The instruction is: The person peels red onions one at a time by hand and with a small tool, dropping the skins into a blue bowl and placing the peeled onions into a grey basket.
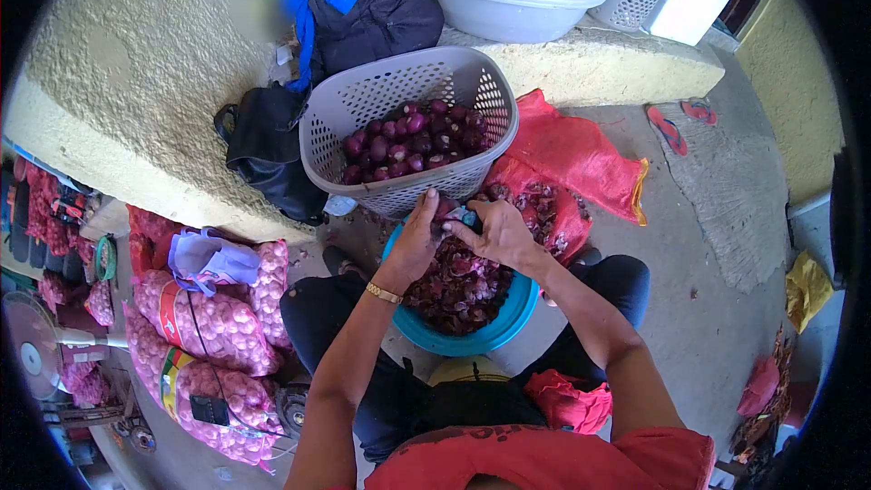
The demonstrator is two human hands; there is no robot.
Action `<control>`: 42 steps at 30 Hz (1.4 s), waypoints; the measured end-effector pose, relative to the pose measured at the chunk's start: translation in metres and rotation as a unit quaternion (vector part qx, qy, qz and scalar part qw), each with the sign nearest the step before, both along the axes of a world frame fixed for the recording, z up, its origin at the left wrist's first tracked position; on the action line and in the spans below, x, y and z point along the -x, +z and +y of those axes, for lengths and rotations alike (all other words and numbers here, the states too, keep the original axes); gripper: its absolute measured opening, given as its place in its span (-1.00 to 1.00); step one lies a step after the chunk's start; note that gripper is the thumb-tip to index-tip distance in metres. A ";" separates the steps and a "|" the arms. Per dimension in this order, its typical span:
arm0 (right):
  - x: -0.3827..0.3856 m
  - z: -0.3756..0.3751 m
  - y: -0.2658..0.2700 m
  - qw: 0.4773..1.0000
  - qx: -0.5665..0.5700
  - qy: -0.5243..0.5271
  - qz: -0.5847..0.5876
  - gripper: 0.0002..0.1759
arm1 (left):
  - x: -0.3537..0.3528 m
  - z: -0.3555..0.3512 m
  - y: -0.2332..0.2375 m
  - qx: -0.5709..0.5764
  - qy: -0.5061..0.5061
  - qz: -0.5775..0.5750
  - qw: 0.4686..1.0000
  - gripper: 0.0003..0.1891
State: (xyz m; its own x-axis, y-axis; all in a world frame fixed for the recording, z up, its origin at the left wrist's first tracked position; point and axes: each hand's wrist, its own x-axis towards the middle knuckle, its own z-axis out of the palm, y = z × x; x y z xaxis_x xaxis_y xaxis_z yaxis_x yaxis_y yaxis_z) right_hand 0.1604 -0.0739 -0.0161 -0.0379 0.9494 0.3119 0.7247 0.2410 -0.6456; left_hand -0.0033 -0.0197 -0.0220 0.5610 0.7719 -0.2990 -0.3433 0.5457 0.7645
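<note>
Above a turquoise basin [524, 308], my two hands meet. My left hand [415, 243] has its fingers closed around a red onion [445, 209]. Closed at the onion's right side, my right hand [504, 234] grips a small bluish-grey tool [466, 216] that looks like a short knife; most of it is hidden by the fingers. Loose onion skins [458, 286] fill the basin below. Just beyond my hands stands a grey perforated basket [349, 95] with many red onions [413, 141] in it.
A red mesh sack [572, 150] lies right of the basket, with skins around it. Full pink mesh sacks [227, 327] are stacked at left. A black bag [268, 154] leans against the wall. On the ledge sits a grey tub [508, 14]. Flip-flops [667, 130] lie at right.
</note>
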 end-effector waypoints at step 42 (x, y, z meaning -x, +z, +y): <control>0.001 0.000 0.007 0.991 0.002 0.002 0.137 -0.49 | -0.002 0.003 -0.029 -0.143 -0.002 -0.070 0.987 -0.67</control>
